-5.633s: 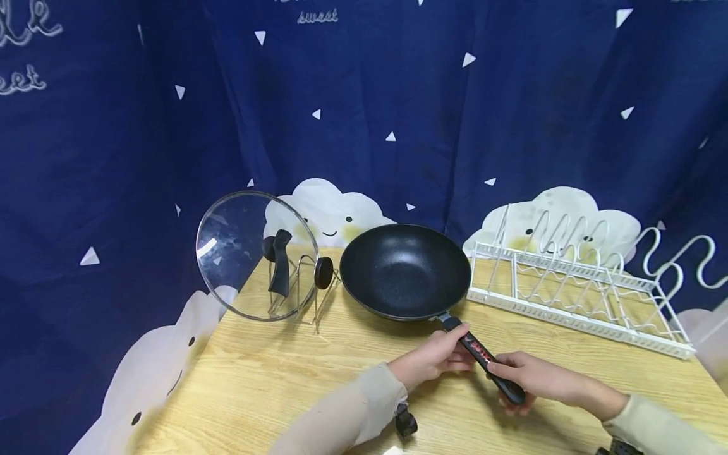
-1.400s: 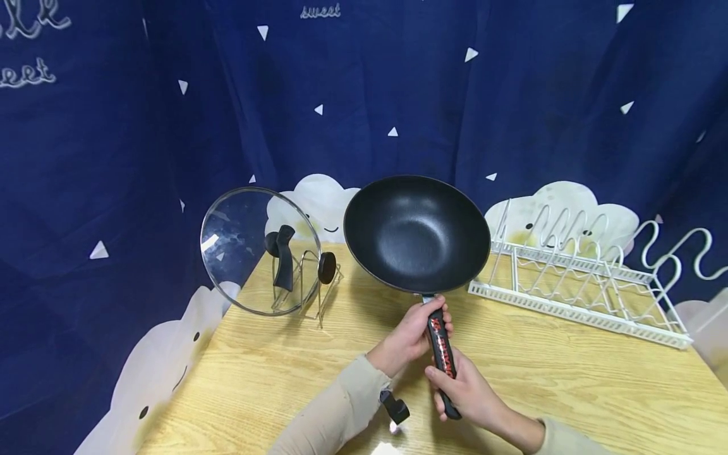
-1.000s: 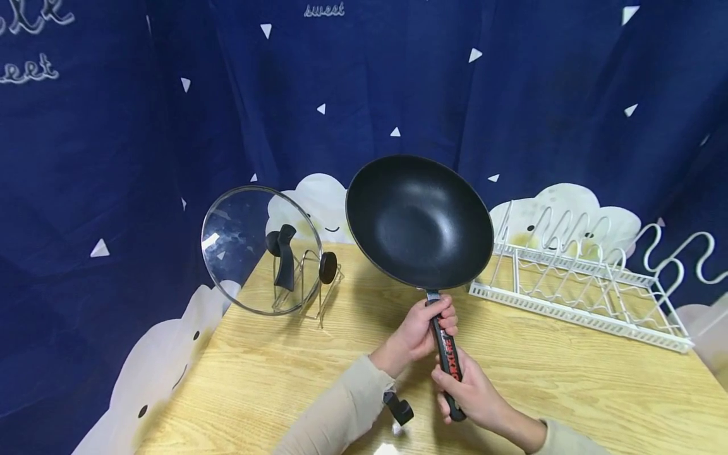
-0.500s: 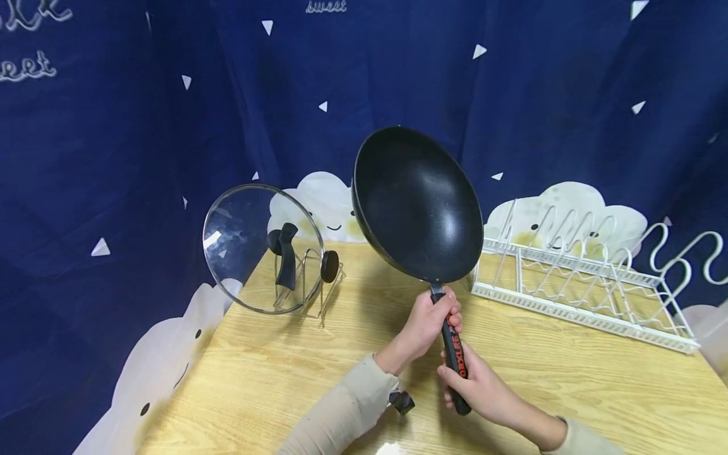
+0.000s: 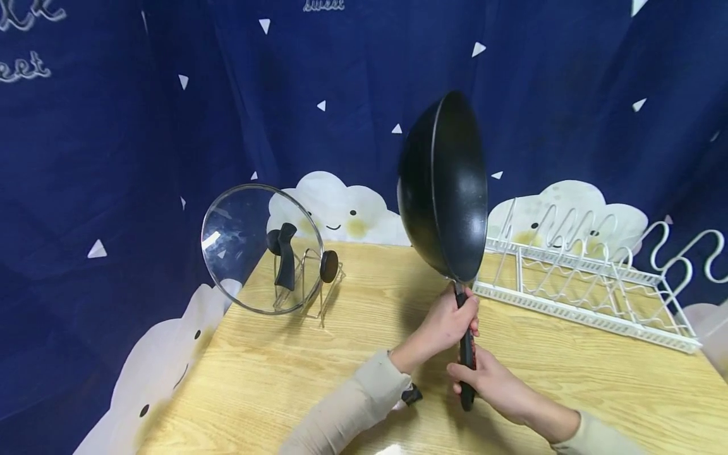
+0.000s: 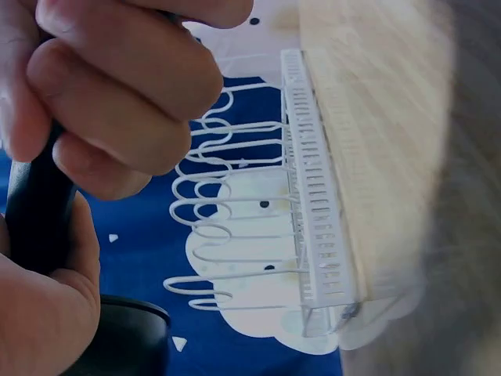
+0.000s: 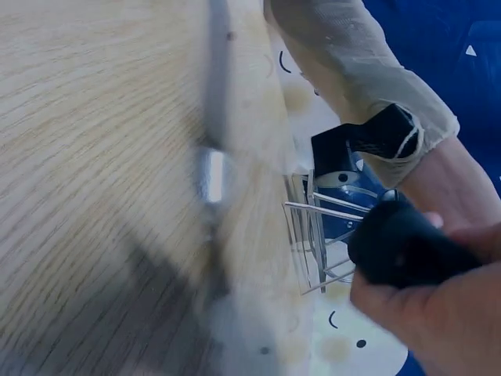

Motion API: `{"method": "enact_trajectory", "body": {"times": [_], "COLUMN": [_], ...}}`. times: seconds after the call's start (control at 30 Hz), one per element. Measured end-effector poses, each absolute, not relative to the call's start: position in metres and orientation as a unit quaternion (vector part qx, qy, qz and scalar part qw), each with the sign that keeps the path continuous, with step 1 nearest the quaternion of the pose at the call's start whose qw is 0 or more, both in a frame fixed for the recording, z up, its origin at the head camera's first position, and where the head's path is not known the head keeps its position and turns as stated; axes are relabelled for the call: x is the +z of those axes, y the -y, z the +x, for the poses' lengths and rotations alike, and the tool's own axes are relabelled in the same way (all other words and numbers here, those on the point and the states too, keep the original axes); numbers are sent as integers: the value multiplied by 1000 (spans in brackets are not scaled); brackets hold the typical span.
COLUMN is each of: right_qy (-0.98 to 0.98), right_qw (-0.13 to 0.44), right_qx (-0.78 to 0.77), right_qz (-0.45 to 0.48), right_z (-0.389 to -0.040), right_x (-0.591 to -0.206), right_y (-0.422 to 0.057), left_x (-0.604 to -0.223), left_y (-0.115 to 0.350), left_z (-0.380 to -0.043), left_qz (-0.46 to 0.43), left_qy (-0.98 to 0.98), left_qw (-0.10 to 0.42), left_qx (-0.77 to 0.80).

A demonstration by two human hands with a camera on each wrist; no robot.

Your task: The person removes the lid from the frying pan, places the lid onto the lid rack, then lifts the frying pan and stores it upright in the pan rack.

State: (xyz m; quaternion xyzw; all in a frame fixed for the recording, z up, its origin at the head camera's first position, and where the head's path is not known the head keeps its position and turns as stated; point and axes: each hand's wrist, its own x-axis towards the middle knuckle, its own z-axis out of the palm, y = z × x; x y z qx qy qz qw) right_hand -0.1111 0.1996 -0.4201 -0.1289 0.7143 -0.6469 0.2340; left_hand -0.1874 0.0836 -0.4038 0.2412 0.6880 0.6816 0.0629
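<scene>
A black wok (image 5: 463, 189) is held up over the table, its bowl turned nearly edge-on so the rim runs almost vertical and the inside faces right. My left hand (image 5: 449, 321) grips the black handle (image 5: 467, 354) just below the bowl. Lower down, near the handle's end, my right hand (image 5: 495, 382) holds it too. The left wrist view shows curled left fingers (image 6: 125, 102) round the handle. In the right wrist view the handle's butt end (image 7: 407, 243) sticks out past the right hand (image 7: 438, 309).
A glass lid (image 5: 241, 249) stands upright in a small wire stand (image 5: 318, 297) at the table's left. On the right sits a white wire dish rack (image 5: 586, 309) with wavy dividers. A blue curtain (image 5: 341, 145) with clouds hangs behind the wooden table (image 5: 256, 379).
The wok, first low with its bowl facing up, has been raised and turned to face right. Both hands have kept hold of its handle and shifted slightly right lately.
</scene>
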Motion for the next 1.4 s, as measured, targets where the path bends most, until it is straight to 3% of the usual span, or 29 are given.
{"method": "enact_trajectory", "body": {"times": [0.7,1.4], "right_qy": [-540,-578], "right_qw": [263,195], "right_qx": [-744,-721], "right_qz": [-293,-330], "right_z": [-121,-123], "right_x": [-429,-415], "right_y": [-230,-254], "left_x": [-375,-352], "left_y": [-104,-130], "left_z": [-190,-194], "left_qz": [260,325], "left_qy": [-753,-770], "left_qw": [66,70], "left_qx": [601,545]}}
